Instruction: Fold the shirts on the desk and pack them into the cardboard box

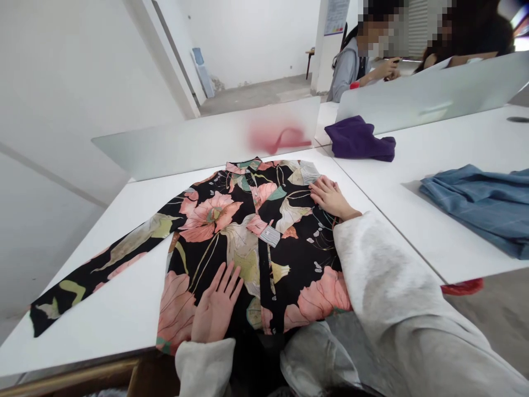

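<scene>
A black floral shirt [215, 237] with large pink flowers lies front up on the white table, collar toward the far edge. One sleeve [124, 253] stretches out to the left. A cuff [268, 234] rests over the button front near the middle, so the right sleeve seems folded across the body. My right hand [329, 196] lies flat at the shirt's right edge below the shoulder, fingers extended. Low on the left half of the shirt, my left hand [218, 300] is open with palm turned up and fingers apart, holding nothing.
A frosted divider [198, 138] stands along the back of the table [124, 320], with a blurred red item behind it. To the right lie a purple cloth [359, 139] and a folded blue garment [487, 207]. Two people sit beyond another divider [433, 94]. An open wooden drawer [78, 383] sits below the front edge.
</scene>
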Demonstrator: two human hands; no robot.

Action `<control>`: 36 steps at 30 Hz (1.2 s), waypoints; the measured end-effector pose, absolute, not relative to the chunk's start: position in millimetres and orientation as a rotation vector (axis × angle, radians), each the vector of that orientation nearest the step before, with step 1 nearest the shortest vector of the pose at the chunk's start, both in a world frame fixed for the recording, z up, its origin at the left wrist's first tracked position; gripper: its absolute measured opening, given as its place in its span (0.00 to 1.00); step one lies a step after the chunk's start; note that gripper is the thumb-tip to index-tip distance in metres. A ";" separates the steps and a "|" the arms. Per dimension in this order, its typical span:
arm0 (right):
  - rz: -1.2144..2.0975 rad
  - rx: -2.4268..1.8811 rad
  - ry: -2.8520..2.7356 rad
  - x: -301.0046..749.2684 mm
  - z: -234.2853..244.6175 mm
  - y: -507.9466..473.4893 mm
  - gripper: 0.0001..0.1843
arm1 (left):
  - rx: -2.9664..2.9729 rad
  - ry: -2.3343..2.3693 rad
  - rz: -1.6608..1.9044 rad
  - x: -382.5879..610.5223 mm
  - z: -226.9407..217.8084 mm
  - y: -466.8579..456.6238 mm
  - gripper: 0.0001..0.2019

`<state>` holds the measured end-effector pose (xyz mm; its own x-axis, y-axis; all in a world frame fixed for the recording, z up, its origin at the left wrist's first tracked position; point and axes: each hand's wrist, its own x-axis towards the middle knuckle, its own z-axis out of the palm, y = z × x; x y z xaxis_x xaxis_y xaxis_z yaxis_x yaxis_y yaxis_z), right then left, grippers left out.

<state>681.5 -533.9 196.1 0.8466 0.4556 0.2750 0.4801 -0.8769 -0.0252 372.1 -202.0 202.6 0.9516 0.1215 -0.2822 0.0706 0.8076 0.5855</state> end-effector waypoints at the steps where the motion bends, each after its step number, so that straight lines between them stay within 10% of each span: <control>1: -0.371 -2.942 -0.741 681.5 194.9 -532.9 0.29 | 0.632 0.321 0.028 372.4 203.1 -202.2 0.20; 11: -0.390 -2.998 -0.655 680.9 187.2 -530.0 0.30 | 0.786 0.452 0.039 366.3 228.2 -204.9 0.18; 22: -0.592 -2.834 -0.670 680.7 195.5 -524.2 0.28 | 2.089 -0.329 -0.037 504.6 437.1 -251.8 0.16; 36: -0.475 -2.880 -0.322 684.4 197.6 -523.1 0.29 | 2.691 -0.463 0.106 768.1 256.3 -399.6 0.13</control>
<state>684.4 -523.1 197.6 0.9244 0.1801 0.3363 0.2461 -0.9551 -0.1649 768.1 -399.6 256.3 0.9420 -0.3048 0.1405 -0.3356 -0.8623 0.3792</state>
